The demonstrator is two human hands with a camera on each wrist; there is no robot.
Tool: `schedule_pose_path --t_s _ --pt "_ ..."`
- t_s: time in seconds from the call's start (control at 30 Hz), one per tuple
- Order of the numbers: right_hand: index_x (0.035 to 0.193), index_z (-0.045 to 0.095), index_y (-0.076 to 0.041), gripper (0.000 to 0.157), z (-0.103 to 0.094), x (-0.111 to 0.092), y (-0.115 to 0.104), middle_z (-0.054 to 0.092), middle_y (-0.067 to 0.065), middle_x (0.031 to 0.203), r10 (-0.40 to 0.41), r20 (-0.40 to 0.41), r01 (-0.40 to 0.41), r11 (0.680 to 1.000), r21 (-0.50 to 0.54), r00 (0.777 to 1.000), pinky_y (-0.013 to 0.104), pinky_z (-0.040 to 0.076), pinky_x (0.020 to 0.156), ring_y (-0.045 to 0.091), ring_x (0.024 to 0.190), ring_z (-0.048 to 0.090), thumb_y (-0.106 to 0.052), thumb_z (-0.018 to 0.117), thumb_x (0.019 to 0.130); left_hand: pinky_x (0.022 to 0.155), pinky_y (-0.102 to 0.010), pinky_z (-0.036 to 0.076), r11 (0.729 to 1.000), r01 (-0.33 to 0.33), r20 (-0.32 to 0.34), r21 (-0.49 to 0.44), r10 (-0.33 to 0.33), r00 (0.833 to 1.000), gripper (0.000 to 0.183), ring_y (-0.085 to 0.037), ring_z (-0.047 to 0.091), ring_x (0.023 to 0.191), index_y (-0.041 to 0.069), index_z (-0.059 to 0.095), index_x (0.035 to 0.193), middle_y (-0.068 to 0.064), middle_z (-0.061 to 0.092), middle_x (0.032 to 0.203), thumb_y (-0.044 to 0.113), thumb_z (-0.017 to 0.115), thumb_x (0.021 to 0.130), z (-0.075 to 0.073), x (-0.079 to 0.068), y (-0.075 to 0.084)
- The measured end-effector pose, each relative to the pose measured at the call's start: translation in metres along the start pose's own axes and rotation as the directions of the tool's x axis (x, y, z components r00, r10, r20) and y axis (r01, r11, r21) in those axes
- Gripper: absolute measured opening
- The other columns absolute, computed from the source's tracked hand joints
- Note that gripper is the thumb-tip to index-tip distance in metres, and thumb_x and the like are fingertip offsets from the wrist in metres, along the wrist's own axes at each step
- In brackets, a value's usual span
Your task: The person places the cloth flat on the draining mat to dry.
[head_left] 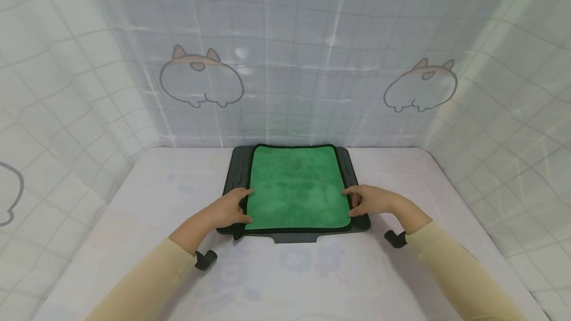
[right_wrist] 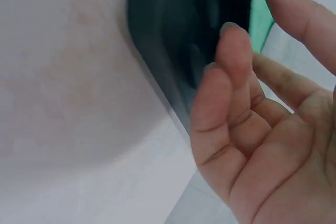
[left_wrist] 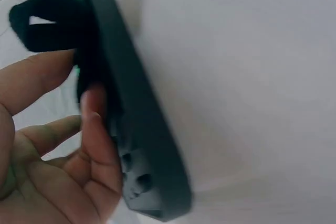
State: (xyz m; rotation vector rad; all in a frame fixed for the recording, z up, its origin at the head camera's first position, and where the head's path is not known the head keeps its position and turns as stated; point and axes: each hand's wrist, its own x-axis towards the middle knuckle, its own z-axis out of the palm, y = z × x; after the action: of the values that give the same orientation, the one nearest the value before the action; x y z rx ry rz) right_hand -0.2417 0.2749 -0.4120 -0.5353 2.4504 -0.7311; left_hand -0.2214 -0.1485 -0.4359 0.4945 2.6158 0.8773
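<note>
A green cloth (head_left: 296, 187) with black edging and rounded corners lies flat over a dark grey board (head_left: 294, 238), whose grooved sides show beyond it. My left hand (head_left: 226, 208) is at the cloth's left edge, with thumb and index fingertips on its border and set apart. On the opposite edge, my right hand (head_left: 372, 199) touches the border in the same way, thumb nearer me. A black loop (left_wrist: 47, 24) sticks out from the cloth beside the left thumb in the left wrist view. In the right wrist view, the remaining fingers (right_wrist: 212, 98) bend loosely beside the board's side.
The board rests at the far side of a pale, faintly printed table cover (head_left: 285, 281). Behind it rises a checked curtain (head_left: 308, 63) with cartoon animal drawings, and similar curtains close in both sides. Black wrist mounts (head_left: 206, 260) protrude near both sleeves.
</note>
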Motion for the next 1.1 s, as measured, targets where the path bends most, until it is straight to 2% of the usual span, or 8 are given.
schedule_pose_path --t_s 0.1,0.23,0.33,0.47,0.57,0.8,0.97,1.1 --pt "0.144 0.049 0.002 0.058 -0.005 -0.003 -0.003 0.062 0.005 0.087 0.000 -0.010 0.000 1.000 0.007 1.000 0.035 0.050 0.065 0.019 0.075 0.060 -0.018 0.072 0.094 0.077 -0.035 0.055 1.000 -0.001 -0.012 0.013 0.002 1.000 0.086 -0.018 0.062 0.092 -0.001 0.037 0.152 -0.029 0.027 0.156 0.015 0.084 0.083 -0.004 -0.001 0.004" --pt "0.138 0.054 0.004 0.048 -0.005 0.000 -0.013 0.066 0.006 0.099 -0.066 -0.107 0.061 0.997 -0.051 0.992 0.036 0.052 0.074 0.020 0.086 0.062 -0.020 0.066 0.099 0.078 -0.037 0.055 0.999 -0.022 -0.036 0.034 0.023 0.999 0.080 -0.025 0.062 0.103 0.000 0.041 0.150 -0.027 0.030 0.155 0.014 0.083 0.083 -0.008 0.002 0.011" --pt "0.134 0.058 0.005 0.044 0.000 0.008 -0.023 0.065 0.012 0.116 -0.156 -0.192 0.128 0.981 -0.149 0.969 0.041 0.053 0.086 0.026 0.101 0.062 -0.020 0.065 0.099 0.090 -0.044 0.054 0.997 -0.054 -0.043 0.050 0.057 0.997 0.076 -0.034 0.057 0.120 0.002 0.044 0.149 -0.023 0.036 0.153 0.016 0.082 0.086 -0.009 0.008 0.018" --pt "0.135 0.060 0.001 0.046 0.012 0.024 -0.036 0.058 0.019 0.135 -0.216 -0.238 0.148 0.950 -0.274 0.947 0.051 0.046 0.102 0.037 0.125 0.054 -0.023 0.068 0.097 0.109 -0.059 0.037 0.988 -0.101 -0.045 0.120 0.108 0.993 0.075 -0.043 0.039 0.138 0.004 0.044 0.150 -0.020 0.041 0.153 0.023 0.080 0.087 -0.005 0.020 0.027" --pt "0.143 0.054 -0.004 0.056 0.022 0.038 -0.041 0.049 0.020 0.146 -0.216 -0.214 0.134 0.931 -0.340 0.953 0.055 0.036 0.111 0.040 0.138 0.043 -0.031 0.068 0.097 0.112 -0.066 0.026 0.978 -0.106 -0.041 0.179 0.115 0.992 0.078 -0.046 0.030 0.143 0.006 0.043 0.151 -0.017 0.042 0.154 0.031 0.079 0.088 0.000 0.030 0.030" --pt "0.162 0.021 -0.022 0.088 0.039 0.061 -0.046 0.012 0.017 0.166 -0.090 -0.083 0.044 0.896 -0.442 0.992 0.063 0.023 0.115 0.044 0.150 0.012 -0.065 0.057 0.093 0.113 -0.067 0.023 0.944 -0.113 0.064 0.309 0.098 0.993 0.091 -0.046 0.017 0.148 0.010 0.036 0.156 -0.015 0.027 0.163 0.051 0.076 0.086 0.014 0.042 0.030" --pt "0.161 0.023 -0.028 0.086 0.037 0.060 -0.046 0.006 0.015 0.167 -0.029 -0.028 0.013 0.885 -0.465 0.999 0.065 0.020 0.115 0.045 0.151 0.005 -0.068 0.056 0.092 0.116 -0.066 0.017 0.945 -0.108 0.131 0.309 0.071 0.989 0.097 -0.045 0.007 0.151 0.016 0.034 0.158 -0.014 0.016 0.166 0.052 0.081 0.081 0.015 0.041 0.028" --pt "0.160 0.026 -0.026 0.086 0.034 0.054 -0.046 0.005 0.017 0.167 -0.030 0.010 0.031 0.888 -0.458 1.000 0.067 0.021 0.114 0.046 0.151 0.004 -0.064 0.061 0.091 0.116 -0.066 0.014 0.948 -0.103 0.167 0.300 0.054 0.984 0.097 -0.043 0.002 0.152 0.022 0.034 0.158 -0.012 0.011 0.167 0.051 0.083 0.079 0.013 0.036 0.027"
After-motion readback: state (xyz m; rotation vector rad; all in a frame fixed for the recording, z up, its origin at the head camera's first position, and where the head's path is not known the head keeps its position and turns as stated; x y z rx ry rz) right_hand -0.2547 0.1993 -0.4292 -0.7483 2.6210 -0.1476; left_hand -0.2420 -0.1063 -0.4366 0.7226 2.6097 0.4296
